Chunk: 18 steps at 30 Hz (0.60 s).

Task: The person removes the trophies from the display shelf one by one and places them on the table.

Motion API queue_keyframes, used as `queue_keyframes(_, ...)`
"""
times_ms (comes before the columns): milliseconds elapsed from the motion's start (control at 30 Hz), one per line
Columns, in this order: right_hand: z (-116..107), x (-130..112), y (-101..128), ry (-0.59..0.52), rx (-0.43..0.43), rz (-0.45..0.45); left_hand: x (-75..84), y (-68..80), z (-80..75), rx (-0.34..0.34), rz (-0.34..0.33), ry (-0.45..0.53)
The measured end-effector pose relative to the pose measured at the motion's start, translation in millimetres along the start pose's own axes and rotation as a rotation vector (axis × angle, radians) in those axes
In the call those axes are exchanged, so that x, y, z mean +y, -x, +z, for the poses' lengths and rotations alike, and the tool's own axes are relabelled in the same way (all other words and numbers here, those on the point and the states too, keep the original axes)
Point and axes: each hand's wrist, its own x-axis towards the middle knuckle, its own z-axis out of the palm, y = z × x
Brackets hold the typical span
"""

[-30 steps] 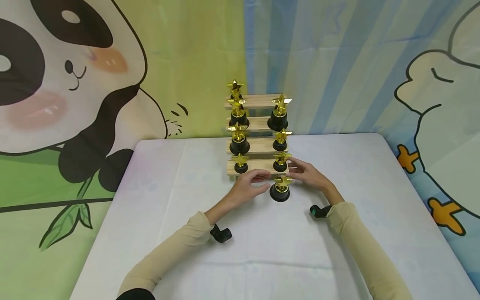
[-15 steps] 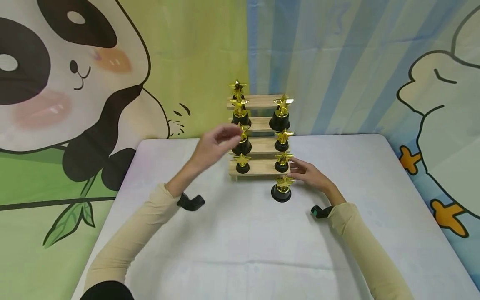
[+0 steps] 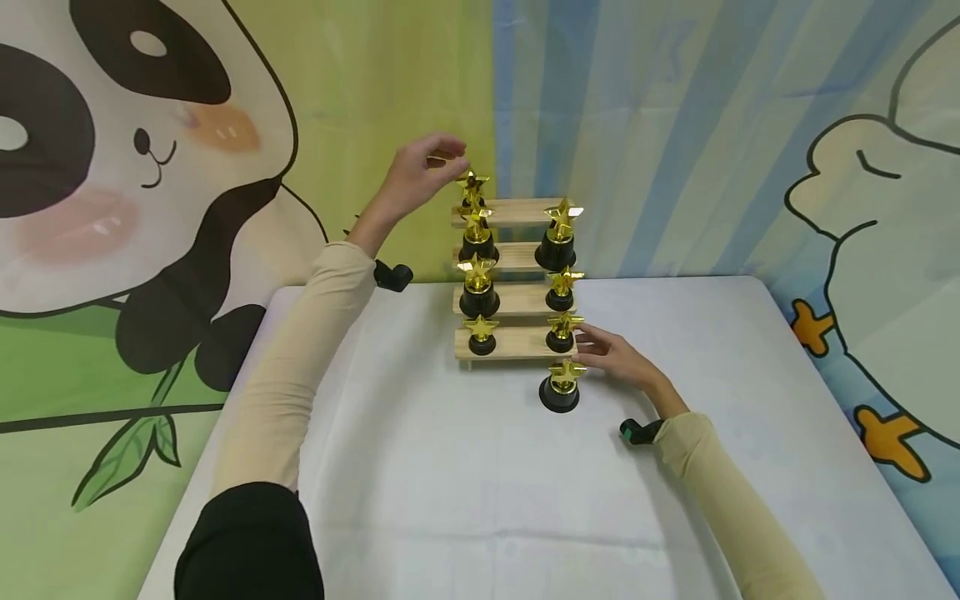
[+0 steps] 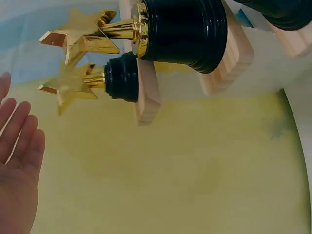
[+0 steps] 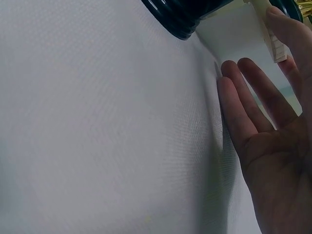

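Note:
A tiered wooden stand (image 3: pixel 517 342) at the back of the table bears several gold star trophies with black bases. My left hand (image 3: pixel 420 175) is raised beside the small trophy (image 3: pixel 472 193) on the top tier's left end. In the left wrist view, its straight fingers (image 4: pixel 19 136) stand a little apart from that trophy's star (image 4: pixel 70 88). My right hand (image 3: pixel 611 354) is at the bottom tier's right end. The right wrist view has its thumb and index finger pinching the board end (image 5: pixel 279 52), other fingers extended. One trophy (image 3: pixel 560 396) stands on the table before the stand.
A white cloth covers the table (image 3: pixel 487 483). Behind it hangs a printed backdrop (image 3: pixel 637 167) with cartoon animals. A large trophy (image 3: pixel 557 242) stands at the right of the second tier from the top. Black wrist devices (image 3: pixel 393 276) sit on both wrists.
My left hand has moved from beside the front trophy up and left, past the stand's left side, to the top tier. The right hand keeps its place at the bottom tier.

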Motion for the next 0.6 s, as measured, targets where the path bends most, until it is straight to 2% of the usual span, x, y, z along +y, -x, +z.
queue_keyframes(133, 1, -2, 2, 0.006, -0.003, 0.003, -8.7, -4.8, 4.4, -0.048, -0.041, -0.016)
queue_keyframes(300, 0, -4, 4, 0.017, -0.002, 0.002, -14.1, -7.6, 8.6, -0.102, -0.057, -0.035)
queue_keyframes(600, 0, -5, 4, 0.003, -0.004, 0.014, -20.3, -7.1, 12.7, -0.116, -0.083, -0.093)
